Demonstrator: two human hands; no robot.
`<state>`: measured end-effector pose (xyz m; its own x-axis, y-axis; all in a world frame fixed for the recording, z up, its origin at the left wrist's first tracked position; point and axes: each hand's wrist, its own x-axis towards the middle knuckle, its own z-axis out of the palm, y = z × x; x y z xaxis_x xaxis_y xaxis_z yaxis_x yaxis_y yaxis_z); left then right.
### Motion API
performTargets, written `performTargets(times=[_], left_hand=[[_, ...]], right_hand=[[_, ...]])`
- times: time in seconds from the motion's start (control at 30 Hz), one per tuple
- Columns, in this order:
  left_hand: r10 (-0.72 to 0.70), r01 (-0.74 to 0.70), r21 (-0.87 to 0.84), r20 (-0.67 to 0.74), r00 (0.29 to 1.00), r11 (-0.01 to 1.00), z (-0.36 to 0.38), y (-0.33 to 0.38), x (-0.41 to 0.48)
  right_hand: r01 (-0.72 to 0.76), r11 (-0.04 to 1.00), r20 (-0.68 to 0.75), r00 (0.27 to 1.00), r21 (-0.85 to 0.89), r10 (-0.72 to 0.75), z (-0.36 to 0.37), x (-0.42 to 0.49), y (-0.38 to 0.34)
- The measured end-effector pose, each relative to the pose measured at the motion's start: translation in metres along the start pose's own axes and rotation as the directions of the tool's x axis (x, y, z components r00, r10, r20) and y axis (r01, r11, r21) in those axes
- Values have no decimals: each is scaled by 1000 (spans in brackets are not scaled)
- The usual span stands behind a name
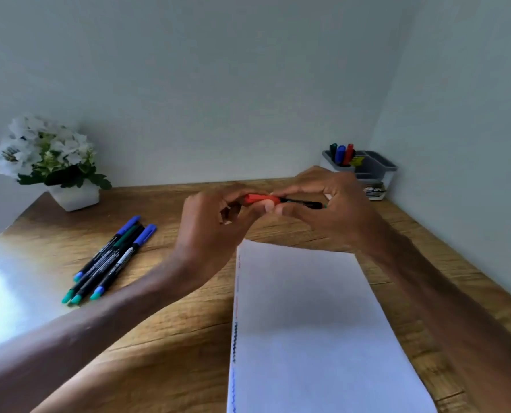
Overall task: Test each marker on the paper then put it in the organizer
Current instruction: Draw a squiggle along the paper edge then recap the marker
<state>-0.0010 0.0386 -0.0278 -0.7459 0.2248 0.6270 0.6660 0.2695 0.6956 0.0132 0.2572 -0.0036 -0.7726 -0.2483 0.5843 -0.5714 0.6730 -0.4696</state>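
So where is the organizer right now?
In the head view, the organizer stands in the table's far right corner by the wall, just behind the right hand, with three markers standing in it.

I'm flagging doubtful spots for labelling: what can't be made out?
Head view.
Whether the marker is capped: left hand and right hand cover the joint.
Print on the loose pens: blurred.
Near edge of the paper: cut off by frame.
Label on the organizer: too small.
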Motion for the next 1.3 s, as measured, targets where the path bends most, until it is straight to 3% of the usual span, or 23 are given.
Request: performTargets(times=[0.07, 0.17, 0.23, 0.37, 0.47, 0.57, 0.67, 1.13, 1.3], left_hand=[[8, -8, -12, 10, 1000, 1000, 17, 6, 14], [-39, 42, -60, 45, 998, 997, 45, 12, 33], [-90, 96, -17, 195, 977, 995, 61, 14, 44], [-66, -107, 230, 636, 769, 967, 87, 19, 51], [-85, -212, 294, 747, 659, 932, 101, 14, 44], [-88, -240, 305, 765, 638, 922, 103, 9, 40], [-82, -234, 301, 756, 649, 924, 103, 7, 39], [-61, -236, 286, 746, 663, 929, 107, 2, 37], [-54, -234, 278, 743, 667, 932, 107, 3, 36]], right_hand=[[25, 997, -65, 997, -69, -29, -7, 2, 2], [-73, 985, -131, 990, -158, 52, -27, 3, 17], [-122, 969, -232, 970, -214, 71, -38, 1, 31], [-183, 971, -496, 864, -151, 86, -62, -4, 49], [-161, 980, -669, 742, -114, 44, -82, -9, 59], [-165, 981, -762, 647, -105, 28, -95, -13, 74], [-188, 972, -786, 618, -143, 4, -100, -14, 93], [-438, 871, -657, 728, -223, 197, -79, -8, 139], [-515, 822, -631, 727, -242, 270, -75, -8, 148]])
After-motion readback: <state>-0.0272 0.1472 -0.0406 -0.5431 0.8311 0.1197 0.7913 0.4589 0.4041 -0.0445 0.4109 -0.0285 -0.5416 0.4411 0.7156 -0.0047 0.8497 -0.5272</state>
